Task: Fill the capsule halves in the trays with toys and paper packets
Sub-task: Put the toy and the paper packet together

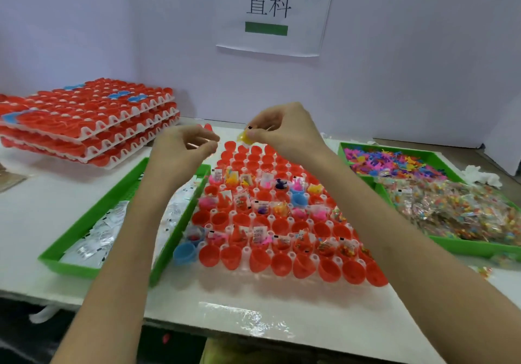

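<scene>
Head view of a filling station. The right hand [284, 129] is raised above the far rows of the white tray [246, 250]; its fingers [255, 132] are pressed together at the tips, pinching a small yellow toy [243, 137], which hangs just above the red capsule halves [282, 263] directly beneath those fingers. The left hand [183, 149] is level with it, just beside the toy but apart from it; its fingers [207, 136] are curled with thumb and forefinger nearly meeting, and whether they hold anything cannot be told. Nearer the viewer than both sets of fingers, several rows of halves hold coloured toys and paper packets, alternating with empty rows; a blue half [184, 253] sits at the tray's near-left corner. Below and outward of the left fingers lies a green tray of white packets [93, 222]; outward of the right fingers lie a green tray of loose toys [394, 163] and one of bagged beads [465, 211]. Beyond the left fingers, stacked trays [84, 121] rest on the table [42, 208]; a paper sign [270, 11] hangs on the wall.
</scene>
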Demonstrator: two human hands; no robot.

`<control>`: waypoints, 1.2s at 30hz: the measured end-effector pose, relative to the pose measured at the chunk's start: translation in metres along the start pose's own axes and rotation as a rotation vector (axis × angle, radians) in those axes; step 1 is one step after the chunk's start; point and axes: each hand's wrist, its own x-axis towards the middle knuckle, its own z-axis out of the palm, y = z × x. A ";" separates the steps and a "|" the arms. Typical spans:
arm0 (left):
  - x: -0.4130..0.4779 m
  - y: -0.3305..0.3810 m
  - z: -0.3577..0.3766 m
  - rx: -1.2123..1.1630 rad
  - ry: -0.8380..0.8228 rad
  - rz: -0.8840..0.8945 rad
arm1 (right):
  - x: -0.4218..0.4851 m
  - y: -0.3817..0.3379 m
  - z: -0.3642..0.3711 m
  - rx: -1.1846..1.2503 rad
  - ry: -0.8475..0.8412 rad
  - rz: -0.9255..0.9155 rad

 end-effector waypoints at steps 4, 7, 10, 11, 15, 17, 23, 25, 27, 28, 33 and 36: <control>0.031 -0.048 -0.004 0.396 -0.111 -0.159 | 0.036 0.018 0.036 -0.180 -0.105 -0.027; 0.031 -0.067 0.000 0.467 -0.220 -0.222 | 0.053 0.031 0.057 -0.264 -0.156 -0.023; 0.031 -0.070 0.004 0.467 -0.208 -0.217 | 0.064 0.037 0.070 -0.296 -0.201 -0.005; 0.030 -0.069 0.005 0.466 -0.201 -0.214 | 0.065 0.039 0.073 -0.302 -0.222 -0.001; 0.026 -0.068 0.007 0.490 -0.183 -0.197 | 0.065 0.041 0.087 -0.340 -0.272 -0.018; 0.025 -0.068 0.007 0.491 -0.176 -0.193 | 0.066 0.041 0.091 -0.369 -0.273 -0.017; 0.024 -0.065 0.005 0.481 -0.171 -0.204 | 0.070 0.037 0.093 -0.435 -0.305 -0.013; 0.023 -0.065 0.004 0.507 -0.164 -0.202 | 0.070 0.038 0.094 -0.423 -0.304 -0.003; 0.022 -0.064 0.004 0.517 -0.157 -0.198 | 0.071 0.038 0.094 -0.417 -0.297 0.003; 0.022 -0.064 0.004 0.515 -0.156 -0.198 | 0.071 0.038 0.093 -0.413 -0.287 0.005; 0.022 -0.064 0.005 0.527 -0.172 -0.199 | 0.075 0.035 0.092 -0.441 -0.323 0.007; 0.021 -0.063 0.005 0.531 -0.167 -0.194 | 0.077 0.033 0.096 -0.509 -0.359 -0.018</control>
